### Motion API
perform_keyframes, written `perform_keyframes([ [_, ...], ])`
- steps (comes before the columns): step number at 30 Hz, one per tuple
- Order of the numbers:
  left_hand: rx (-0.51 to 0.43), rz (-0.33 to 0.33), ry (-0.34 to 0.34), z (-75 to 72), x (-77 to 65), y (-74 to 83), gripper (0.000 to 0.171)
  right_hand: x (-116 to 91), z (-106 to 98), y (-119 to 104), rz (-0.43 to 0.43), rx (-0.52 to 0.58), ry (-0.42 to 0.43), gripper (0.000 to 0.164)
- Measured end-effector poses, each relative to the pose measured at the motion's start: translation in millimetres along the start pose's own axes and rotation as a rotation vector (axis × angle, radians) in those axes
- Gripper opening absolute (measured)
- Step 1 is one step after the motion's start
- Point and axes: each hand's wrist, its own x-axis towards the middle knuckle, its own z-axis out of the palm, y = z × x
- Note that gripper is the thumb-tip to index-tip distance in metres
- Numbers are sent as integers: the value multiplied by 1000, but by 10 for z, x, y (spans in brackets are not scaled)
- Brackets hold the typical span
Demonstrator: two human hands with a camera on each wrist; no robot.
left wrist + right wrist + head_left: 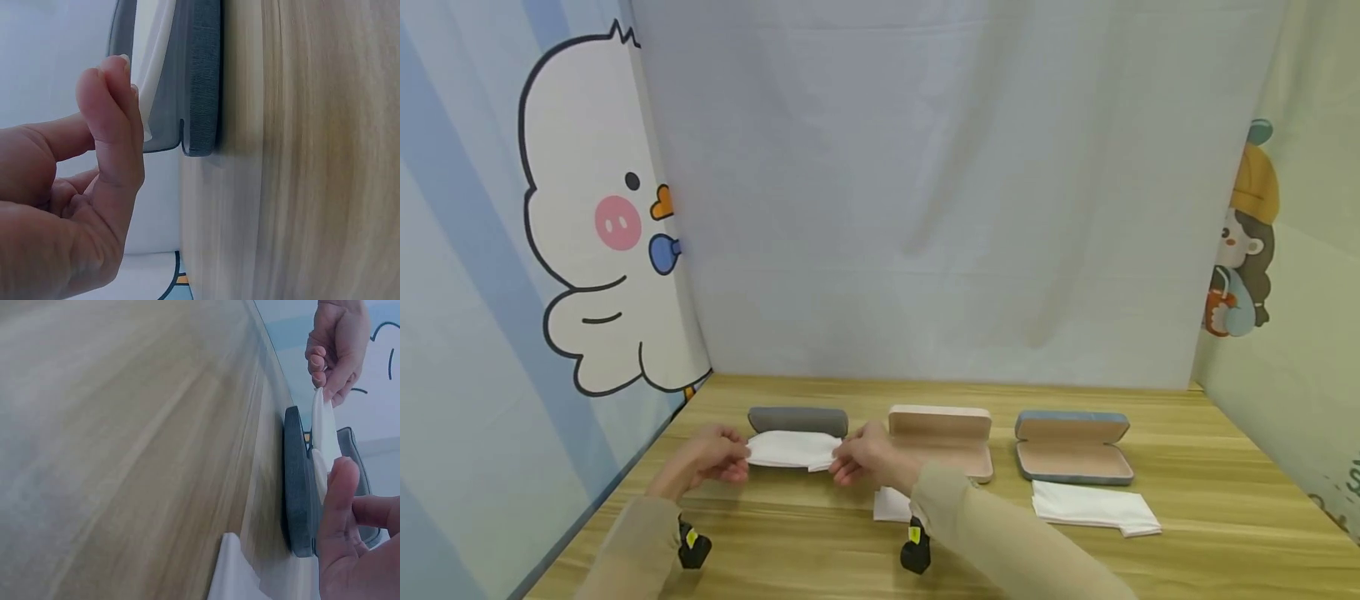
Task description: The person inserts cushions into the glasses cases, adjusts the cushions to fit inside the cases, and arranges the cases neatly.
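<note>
A folded white cloth [793, 450] is stretched level between my two hands, above an open dark grey glasses case [797, 419]. My left hand [711, 457] pinches its left end between thumb and fingers. At the opposite end, my right hand [871, 454] pinches the cloth near a small hanging corner. In the left wrist view, the cloth [153, 50] lies over the opening of the case [205, 81], in front of the raised lid. The right wrist view has the cloth [324, 425] just above the case's lower half [297, 487]. The cloth hides most of the case's inside.
A cream glasses case [940, 423] stands open to the right, partly behind my right arm. Beyond it is an open blue-grey case [1073, 473]. Folded white cloths lie in front of each, one [891, 505] partly covered by my sleeve, the other [1093, 505] fully visible.
</note>
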Motion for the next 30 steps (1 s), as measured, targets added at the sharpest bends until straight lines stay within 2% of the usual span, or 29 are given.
perform_keyframes([
  [7,-35,6,66,59,113,-28,19,112,-24,80,-12,7,32,11],
  [11,-19,0,102,100,182,-56,20,151,7,119,-15,-5,68,14],
  [15,19,9,131,130,240,-72,20,159,42,122,-28,-50,122,8],
  [18,61,12,158,148,267,-89,18,167,69,123,-39,-128,175,3],
  [23,149,37,205,197,312,-131,11,158,87,111,-42,-218,255,6],
  [30,341,123,288,227,371,-190,6,126,99,97,-56,-297,257,7],
])
